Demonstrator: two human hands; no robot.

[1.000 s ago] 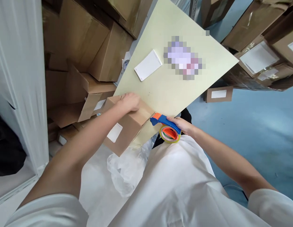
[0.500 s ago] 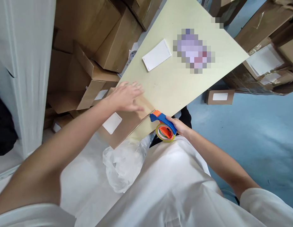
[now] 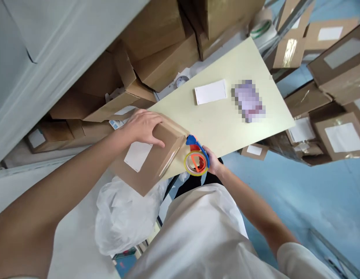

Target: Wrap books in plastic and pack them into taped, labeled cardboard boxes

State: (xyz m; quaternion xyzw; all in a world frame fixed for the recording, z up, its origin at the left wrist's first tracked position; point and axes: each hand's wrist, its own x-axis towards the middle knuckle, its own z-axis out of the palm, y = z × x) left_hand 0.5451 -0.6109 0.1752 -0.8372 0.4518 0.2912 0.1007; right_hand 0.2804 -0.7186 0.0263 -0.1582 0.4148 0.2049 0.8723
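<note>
A closed cardboard box (image 3: pixel 156 164) with a white label (image 3: pixel 138 155) lies at the near left end of the cream tabletop (image 3: pixel 215 124). My left hand (image 3: pixel 145 126) grips the box from above, thumb on the labelled face and fingers bent over the far edge. My right hand (image 3: pixel 213 161) is closed around the blue handle of a tape dispenser (image 3: pixel 203 151), which carries a roll of clear yellowish tape. The dispenser's head is right by the box's right corner; whether it touches I cannot tell. Shiny tape runs along the box's near right edge.
A white card-like slab (image 3: pixel 211 92) and a pixelated purplish item (image 3: pixel 249 101) lie farther along the table. Open cartons (image 3: pixel 110 104) line the left side. Stacked boxes (image 3: pixel 344 135) stand at right. A clear plastic bag (image 3: pixel 124 213) hangs below the box.
My left hand has come down from an outstretched, blurred pose to grip the box. The dispenser has tilted more upright at the box corner. The camera view has turned.
</note>
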